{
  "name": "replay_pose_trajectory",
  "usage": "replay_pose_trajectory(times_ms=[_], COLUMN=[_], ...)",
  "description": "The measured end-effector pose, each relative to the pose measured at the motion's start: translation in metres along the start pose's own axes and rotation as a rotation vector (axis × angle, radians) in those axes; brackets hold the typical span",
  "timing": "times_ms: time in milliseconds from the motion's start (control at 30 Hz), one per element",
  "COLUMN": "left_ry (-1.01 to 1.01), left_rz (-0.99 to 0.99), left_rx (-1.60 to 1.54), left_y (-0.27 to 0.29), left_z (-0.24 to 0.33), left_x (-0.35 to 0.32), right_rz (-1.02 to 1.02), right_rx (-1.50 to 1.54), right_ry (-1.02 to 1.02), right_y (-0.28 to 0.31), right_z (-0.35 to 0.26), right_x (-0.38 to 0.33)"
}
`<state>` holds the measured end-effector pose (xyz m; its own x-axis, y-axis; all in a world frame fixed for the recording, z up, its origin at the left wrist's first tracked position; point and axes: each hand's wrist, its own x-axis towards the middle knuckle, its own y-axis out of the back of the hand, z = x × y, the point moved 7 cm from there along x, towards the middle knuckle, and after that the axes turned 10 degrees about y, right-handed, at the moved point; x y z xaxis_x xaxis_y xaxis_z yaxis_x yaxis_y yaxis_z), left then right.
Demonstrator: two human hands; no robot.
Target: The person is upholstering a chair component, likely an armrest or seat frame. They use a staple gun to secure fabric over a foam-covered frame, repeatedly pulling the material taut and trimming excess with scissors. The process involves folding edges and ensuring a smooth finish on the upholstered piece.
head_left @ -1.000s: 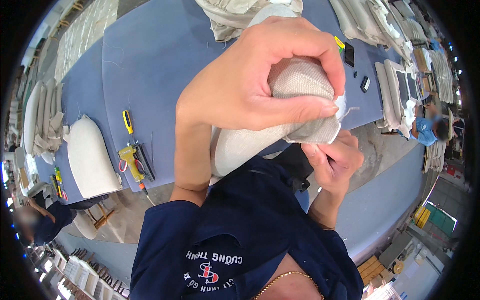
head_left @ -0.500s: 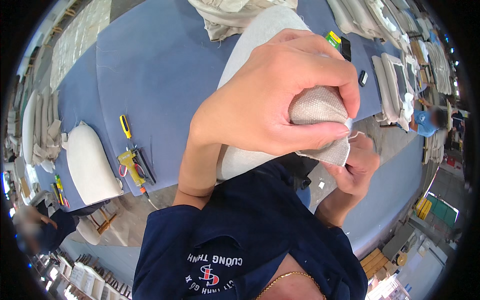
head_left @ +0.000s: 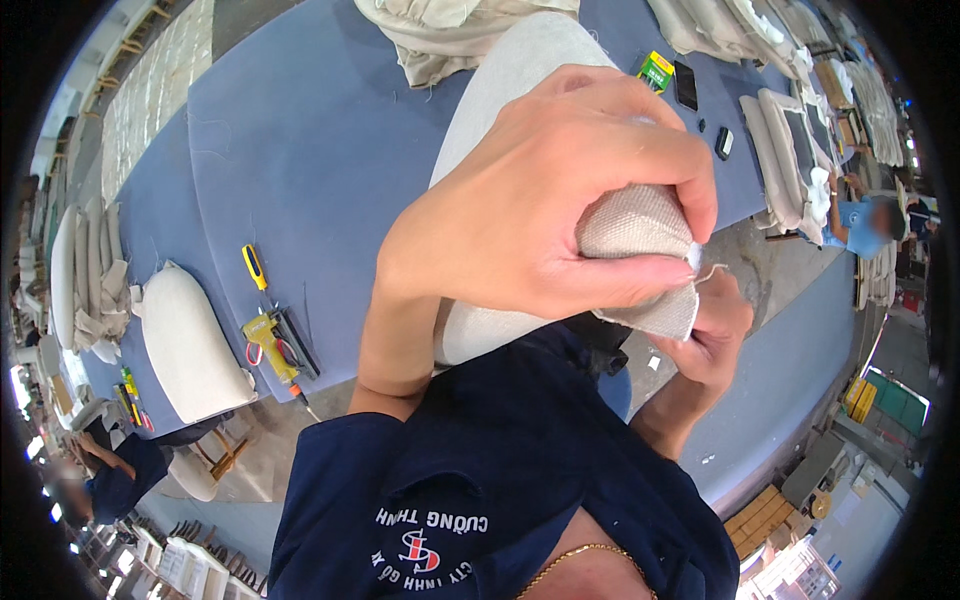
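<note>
Before me is a pale upholstered panel (head_left: 530, 60) with one rounded end, held up off the table. My left hand (head_left: 530, 190) wraps over it, thumb and fingers pinching the beige woven fabric (head_left: 640, 222) at its corner. A small white bit (head_left: 695, 256) shows between the fingertips. Below the pinch a flap of that fabric hangs out, with a loose thread at its edge. My right hand (head_left: 718, 318) is curled closed at the flap, its thumb against the cloth; the fabric partly hides its fingers.
On the blue table (head_left: 300, 150) lie a yellow staple gun (head_left: 268, 340), a yellow-handled tool (head_left: 253, 265) and another pale panel (head_left: 190, 340). A green-yellow box (head_left: 655, 70) and a phone (head_left: 686, 86) lie beyond my hand. Stacked panels (head_left: 775, 150) stand right; people work at both sides.
My hands keep almost the same hold on the fabric. The view has shifted slightly, and the box and phone show more fully past my left hand.
</note>
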<state>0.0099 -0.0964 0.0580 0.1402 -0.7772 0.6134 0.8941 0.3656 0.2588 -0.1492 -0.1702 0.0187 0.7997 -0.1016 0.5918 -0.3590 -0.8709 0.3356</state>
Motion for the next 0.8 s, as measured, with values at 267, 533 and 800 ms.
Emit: replay_pose_trajectory(times_ms=[267, 533, 800], left_ry=[0.011, 0.056, 0.187], left_rz=[-0.047, -0.01, 0.622], left_rx=[-0.026, -0.11, -0.092], left_y=[-0.004, 0.066, 0.067], left_z=[0.0, 0.015, 0.025], left_x=[0.001, -0.026, -0.102], right_rz=[-0.16, -0.152, 0.228], right_rx=[0.018, 0.001, -0.259], right_ry=[-0.107, -0.171, 0.127], right_y=[0.013, -0.001, -0.006], right_z=[0.004, 0.002, 0.013], right_x=[0.005, -0.003, 0.111])
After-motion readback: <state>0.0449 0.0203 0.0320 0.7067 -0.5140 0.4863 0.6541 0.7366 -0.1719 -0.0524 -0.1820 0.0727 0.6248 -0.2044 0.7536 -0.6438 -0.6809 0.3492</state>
